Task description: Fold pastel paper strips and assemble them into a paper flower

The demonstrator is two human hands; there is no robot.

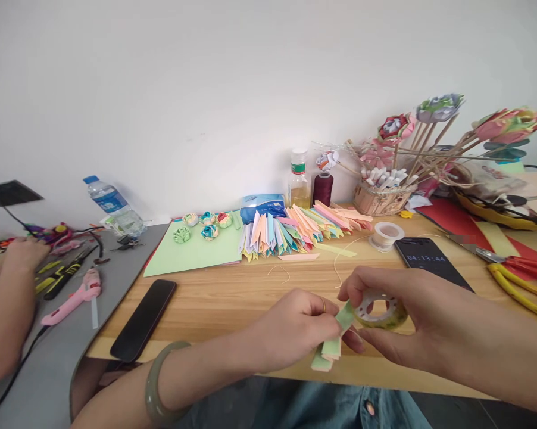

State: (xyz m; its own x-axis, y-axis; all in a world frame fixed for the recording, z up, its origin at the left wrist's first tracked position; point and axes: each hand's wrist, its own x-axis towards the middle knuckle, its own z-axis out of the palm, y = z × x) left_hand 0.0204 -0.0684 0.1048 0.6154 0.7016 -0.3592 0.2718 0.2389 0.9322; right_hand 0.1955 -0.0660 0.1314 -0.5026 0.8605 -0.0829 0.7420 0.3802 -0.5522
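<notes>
My left hand (295, 328) pinches a small stack of folded paper strips (333, 345), green and pale peach, over the table's front edge. Close beside it, my right hand (397, 310) grips a roll of tape (387, 322) between thumb and fingers, its ring facing me. The tape roll is nearly touching the top of the paper strips; whether tape is stuck to them I cannot tell. Behind my hands lies a long row of folded paper pieces (268, 235) in many colours. A spool of thin cord (386, 235) stands beyond my right hand, with a loose end trailing on the table.
A phone (144, 319) lies left, another phone (429, 259) right, near scissors (518, 265). Green paper sheets (183, 253) carry several paper rosettes. A basket (380, 199) holds paper flowers on sticks. Another person's arm (13, 298) is at the left, near a pink glue gun (76, 295).
</notes>
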